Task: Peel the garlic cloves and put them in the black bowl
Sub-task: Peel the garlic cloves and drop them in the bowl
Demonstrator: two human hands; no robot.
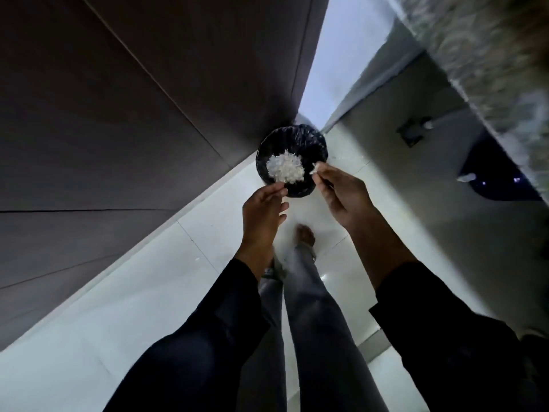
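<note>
Dark brown panelling (118, 99) fills the left side, running down to a pale glossy tiled floor (133, 278). Where the panelling meets the floor stands a round container lined with black plastic (292, 144), seen from above, with a heap of white papery garlic skins (285, 169) lying inside it. The left hand (263, 215) reaches over the container's near rim, its thumb and forefinger pressed together at the edge of the heap; whether they nip a scrap of skin cannot be told. Below, between the two dark sleeves (208, 337), grey trouser legs (309, 292) and a bare foot (306, 234) stand on the tiles. The right hand (346, 197) hovers at the container's right rim, its fingertips pinching a small white flake of skin (314, 167). Further right rises a grey wall (416, 173), bearing a small dark fitting (413, 132), and beyond it a blurred speckled surface (490, 55) crosses the upper corner.
</note>
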